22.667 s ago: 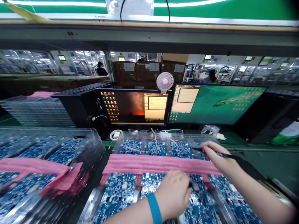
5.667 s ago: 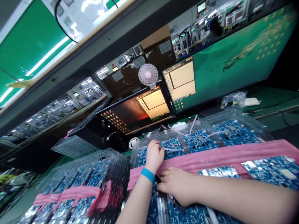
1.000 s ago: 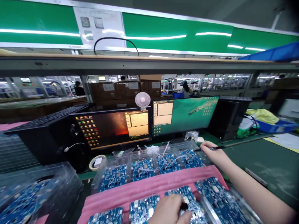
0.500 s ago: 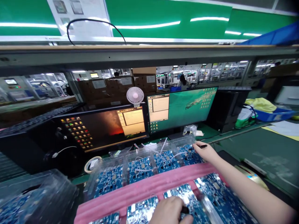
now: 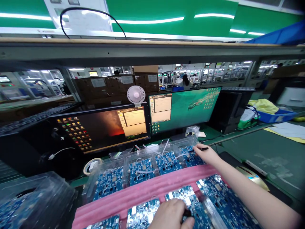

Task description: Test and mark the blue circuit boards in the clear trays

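Observation:
My right hand (image 5: 205, 153) reaches to the far right end of a clear plastic tray (image 5: 91, 187). Its fingers are closed on a slim black pen-like tool (image 5: 203, 149), the tip end near a blue circuit board (image 5: 189, 159). At the bottom centre my left hand (image 5: 169, 213) is curled over the nearer row, above another circuit board (image 5: 143, 214). A dark object (image 5: 187, 212) shows between its thumb and fingers; its kind cannot be made out. Pink foam (image 5: 133, 189) runs between the two rows of boards.
Two monitors (image 5: 100, 130) (image 5: 186, 108) stand behind the tray, with a small white fan (image 5: 136, 94) above. Stacked clear trays (image 5: 54, 197) sit left, near a tape roll (image 5: 91, 166). A blue bin (image 5: 274, 116) is at right. A shelf beam (image 5: 143, 51) crosses overhead.
The view has shifted slightly, so the scene sits a little higher and further left. Both hands stay at nearly the same places over the boards, their grips unchanged.

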`<state>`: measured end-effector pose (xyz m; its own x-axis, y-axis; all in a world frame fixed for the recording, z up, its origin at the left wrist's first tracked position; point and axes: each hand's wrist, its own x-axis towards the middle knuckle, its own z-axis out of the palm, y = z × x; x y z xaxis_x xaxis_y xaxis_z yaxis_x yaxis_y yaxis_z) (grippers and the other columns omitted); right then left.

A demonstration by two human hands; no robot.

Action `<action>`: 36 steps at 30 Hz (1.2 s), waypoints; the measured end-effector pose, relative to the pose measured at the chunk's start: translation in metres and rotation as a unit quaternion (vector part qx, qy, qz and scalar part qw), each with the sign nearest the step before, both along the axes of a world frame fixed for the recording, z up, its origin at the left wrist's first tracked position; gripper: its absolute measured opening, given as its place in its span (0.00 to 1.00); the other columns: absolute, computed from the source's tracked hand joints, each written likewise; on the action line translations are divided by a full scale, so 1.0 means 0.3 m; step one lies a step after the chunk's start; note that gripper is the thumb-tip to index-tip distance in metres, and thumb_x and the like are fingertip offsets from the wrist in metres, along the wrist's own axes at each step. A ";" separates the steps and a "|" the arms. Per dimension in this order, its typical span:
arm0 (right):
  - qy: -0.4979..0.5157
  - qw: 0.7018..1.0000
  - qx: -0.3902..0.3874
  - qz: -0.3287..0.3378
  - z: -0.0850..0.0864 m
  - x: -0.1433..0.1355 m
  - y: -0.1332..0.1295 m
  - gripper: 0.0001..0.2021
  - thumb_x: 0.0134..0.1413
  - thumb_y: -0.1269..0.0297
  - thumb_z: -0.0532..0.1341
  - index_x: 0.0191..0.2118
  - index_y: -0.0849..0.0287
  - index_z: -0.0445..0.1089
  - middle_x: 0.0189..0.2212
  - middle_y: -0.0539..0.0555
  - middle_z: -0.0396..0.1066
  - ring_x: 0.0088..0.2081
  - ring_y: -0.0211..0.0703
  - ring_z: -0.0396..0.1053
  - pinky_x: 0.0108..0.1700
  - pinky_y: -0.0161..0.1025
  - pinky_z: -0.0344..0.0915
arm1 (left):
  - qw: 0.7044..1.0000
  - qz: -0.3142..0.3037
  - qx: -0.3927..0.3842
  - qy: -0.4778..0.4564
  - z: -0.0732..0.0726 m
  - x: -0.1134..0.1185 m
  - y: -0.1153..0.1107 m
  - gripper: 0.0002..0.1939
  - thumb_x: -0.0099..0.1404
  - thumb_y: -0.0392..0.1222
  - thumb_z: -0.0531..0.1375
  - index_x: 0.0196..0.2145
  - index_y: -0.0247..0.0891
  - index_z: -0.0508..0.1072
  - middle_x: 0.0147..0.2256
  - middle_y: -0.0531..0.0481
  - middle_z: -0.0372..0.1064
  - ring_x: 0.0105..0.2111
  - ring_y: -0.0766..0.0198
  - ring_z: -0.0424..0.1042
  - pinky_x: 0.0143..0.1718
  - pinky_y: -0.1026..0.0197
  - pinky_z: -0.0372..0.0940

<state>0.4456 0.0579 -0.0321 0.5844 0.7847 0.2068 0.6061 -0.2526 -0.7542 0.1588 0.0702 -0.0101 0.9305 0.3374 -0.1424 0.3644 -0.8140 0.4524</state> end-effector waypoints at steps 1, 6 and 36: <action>0.014 1.000 0.009 -0.003 0.009 0.003 -0.002 0.13 0.48 0.57 0.52 0.21 0.59 0.65 0.19 0.48 0.64 0.25 0.40 0.62 0.26 0.32 0.55 | 1.000 -0.001 -0.005 0.001 0.009 -0.002 -0.001 0.09 0.58 0.43 0.53 0.35 0.38 0.66 0.35 0.47 0.67 0.35 0.58 0.66 0.35 0.59 0.61; 0.079 0.992 0.084 -0.060 0.091 0.001 -0.047 0.13 0.48 0.57 0.52 0.31 0.60 0.69 0.23 0.51 0.67 0.28 0.43 0.64 0.27 0.32 0.58 | 0.999 0.002 -0.038 -0.027 0.029 -0.014 -0.004 0.10 0.58 0.39 0.51 0.38 0.37 0.65 0.37 0.46 0.67 0.36 0.58 0.65 0.36 0.58 0.60; 0.392 0.905 0.050 0.157 0.058 -0.471 -0.173 0.21 0.50 0.45 0.52 0.36 0.59 0.65 0.18 0.48 0.61 0.20 0.38 0.60 0.21 0.31 0.54 | 0.951 0.172 -0.084 -0.243 0.010 -0.024 0.006 0.09 0.59 0.40 0.51 0.36 0.38 0.67 0.34 0.48 0.67 0.34 0.60 0.65 0.35 0.60 0.59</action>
<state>0.3043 0.0061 -0.0146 0.3336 0.9378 -0.0963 -0.0957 -0.0679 -0.9931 0.1518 0.0721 -0.0071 0.7392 0.6440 0.1970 0.3115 -0.5863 0.7478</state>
